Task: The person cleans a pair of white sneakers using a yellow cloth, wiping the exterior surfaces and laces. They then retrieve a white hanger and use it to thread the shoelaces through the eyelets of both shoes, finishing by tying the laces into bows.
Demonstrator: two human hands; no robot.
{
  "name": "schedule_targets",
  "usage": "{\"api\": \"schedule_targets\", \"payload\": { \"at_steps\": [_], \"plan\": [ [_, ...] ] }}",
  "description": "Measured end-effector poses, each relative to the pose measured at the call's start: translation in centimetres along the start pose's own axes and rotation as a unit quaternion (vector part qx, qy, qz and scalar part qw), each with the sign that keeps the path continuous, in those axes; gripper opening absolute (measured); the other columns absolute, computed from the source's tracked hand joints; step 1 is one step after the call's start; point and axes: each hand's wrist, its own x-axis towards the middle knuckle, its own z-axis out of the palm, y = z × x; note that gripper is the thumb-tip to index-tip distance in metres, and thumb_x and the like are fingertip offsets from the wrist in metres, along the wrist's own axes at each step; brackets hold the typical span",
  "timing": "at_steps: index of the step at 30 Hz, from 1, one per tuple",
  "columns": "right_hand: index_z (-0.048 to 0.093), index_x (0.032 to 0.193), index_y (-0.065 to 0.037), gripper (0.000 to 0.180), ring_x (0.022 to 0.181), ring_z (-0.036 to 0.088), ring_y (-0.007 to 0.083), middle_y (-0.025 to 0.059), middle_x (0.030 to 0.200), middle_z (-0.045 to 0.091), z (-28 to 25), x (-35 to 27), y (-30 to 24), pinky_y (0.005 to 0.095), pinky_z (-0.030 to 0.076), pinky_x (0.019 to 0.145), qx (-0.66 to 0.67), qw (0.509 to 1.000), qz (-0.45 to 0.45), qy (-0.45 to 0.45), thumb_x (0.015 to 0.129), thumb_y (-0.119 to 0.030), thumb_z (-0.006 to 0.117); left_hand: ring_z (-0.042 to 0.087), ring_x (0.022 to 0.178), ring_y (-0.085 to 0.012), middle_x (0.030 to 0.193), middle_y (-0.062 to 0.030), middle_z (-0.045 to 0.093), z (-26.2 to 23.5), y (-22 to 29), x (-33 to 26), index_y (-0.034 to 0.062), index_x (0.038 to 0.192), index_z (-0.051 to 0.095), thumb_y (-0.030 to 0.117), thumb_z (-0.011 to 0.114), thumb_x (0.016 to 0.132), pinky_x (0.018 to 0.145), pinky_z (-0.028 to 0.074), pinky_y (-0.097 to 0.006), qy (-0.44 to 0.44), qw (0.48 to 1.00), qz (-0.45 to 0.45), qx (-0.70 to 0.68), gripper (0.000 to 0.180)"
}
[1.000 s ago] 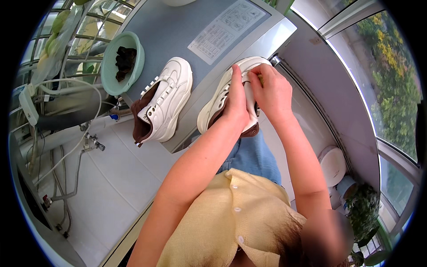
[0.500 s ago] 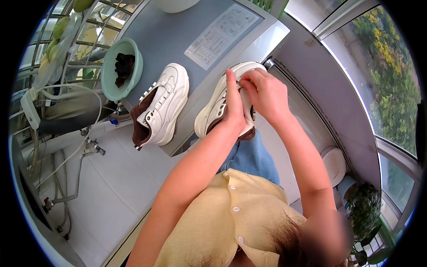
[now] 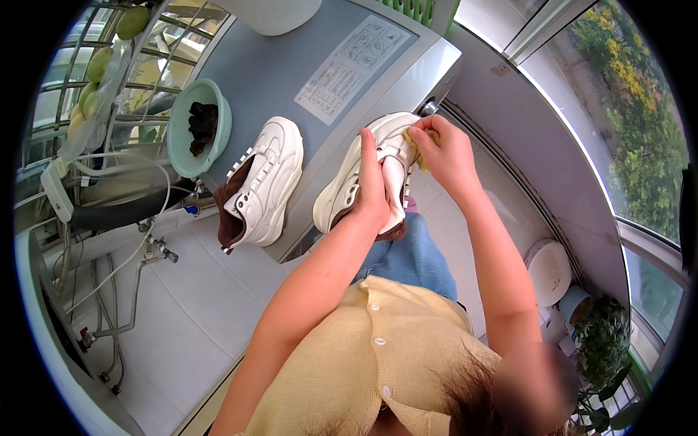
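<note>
The left hand (image 3: 374, 192) covers the held sneaker's (image 3: 349, 192) middle; its heel is hidden. A yellow cloth (image 3: 427, 145) mostly vanishes under the right hand (image 3: 447, 152). At ten o'clock, the green bowl's (image 3: 190, 156) dark contents are unidentifiable.

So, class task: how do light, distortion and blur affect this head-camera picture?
Head view: bright daylight, soft shadows; fisheye bends the grey machine top edges, black corners; left hand and right hand on the white chunky trainer are sharp; the lower-right patch is blurred.

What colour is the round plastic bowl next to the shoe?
The round plastic bowl is mint green, seen in the head view.
</note>
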Motion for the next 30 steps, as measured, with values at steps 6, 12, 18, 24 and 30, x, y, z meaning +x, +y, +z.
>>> {"api": "schedule_targets", "payload": {
  "at_steps": [6, 12, 18, 24, 30],
  "plan": [
    [0.064, 0.097, -0.002, 0.021, 0.078, 0.055, 0.0064, -0.0009, 0.087, 0.062, -1.2, -0.4, 4.0, 0.0226, 0.046, 0.07, 0.269, 0.959, 0.078, 0.051, 0.094, -0.022, 0.065, 0.062, 0.08, -0.0132, 0.096, -0.0051, 0.064, -1.8, -1.9, 0.4, 0.0059, 0.115, 0.061, 0.032, 0.067, 0.088, 0.063, 0.05, -0.026, 0.056, 0.996, -0.047, 0.059, 0.038],
    [0.064, 0.098, -0.002, 0.019, 0.076, 0.054, 0.0057, -0.0009, 0.087, 0.062, -1.4, -1.8, 5.3, 0.0217, 0.045, 0.068, 0.251, 0.963, 0.082, 0.053, 0.093, -0.021, 0.066, 0.061, 0.069, -0.0116, 0.086, -0.0028, 0.063, -1.9, -3.5, 0.6, 0.007, 0.108, 0.064, 0.025, 0.066, 0.089, 0.055, 0.049, -0.026, 0.076, 0.994, -0.041, 0.069, 0.026],
    [0.065, 0.095, 0.0, 0.019, 0.073, 0.056, 0.0067, 0.0015, 0.083, 0.064, -0.6, -2.7, 5.0, 0.0231, 0.047, 0.064, 0.274, 0.957, 0.084, 0.054, 0.091, -0.018, 0.067, 0.061, 0.068, -0.0106, 0.086, -0.0027, 0.063, -2.5, -4.4, 0.5, 0.0055, 0.108, 0.064, 0.025, 0.062, 0.091, 0.055, 0.05, -0.025, 0.081, 0.994, -0.011, 0.07, 0.026],
    [0.064, 0.097, -0.001, 0.018, 0.079, 0.055, 0.0058, -0.0008, 0.088, 0.062, 0.0, -2.9, 5.3, 0.022, 0.046, 0.071, 0.303, 0.95, 0.062, 0.041, 0.094, -0.018, 0.065, 0.059, 0.064, -0.0101, 0.084, -0.002, 0.063, -2.7, -4.4, -0.3, 0.006, 0.106, 0.064, 0.024, 0.061, 0.092, 0.052, 0.049, -0.024, 0.068, 0.993, 0.041, 0.092, 0.023],
    [0.064, 0.096, -0.001, 0.02, 0.076, 0.056, 0.0064, 0.0006, 0.086, 0.064, 0.3, -2.6, 4.8, 0.0223, 0.047, 0.068, 0.285, 0.956, 0.025, 0.06, 0.093, -0.02, 0.067, 0.06, 0.068, -0.0124, 0.085, -0.0039, 0.063, -2.1, -3.2, -0.8, 0.0052, 0.105, 0.063, 0.025, 0.061, 0.091, 0.055, 0.05, -0.026, 0.045, 0.997, 0.039, 0.051, 0.024]
  ]
}}
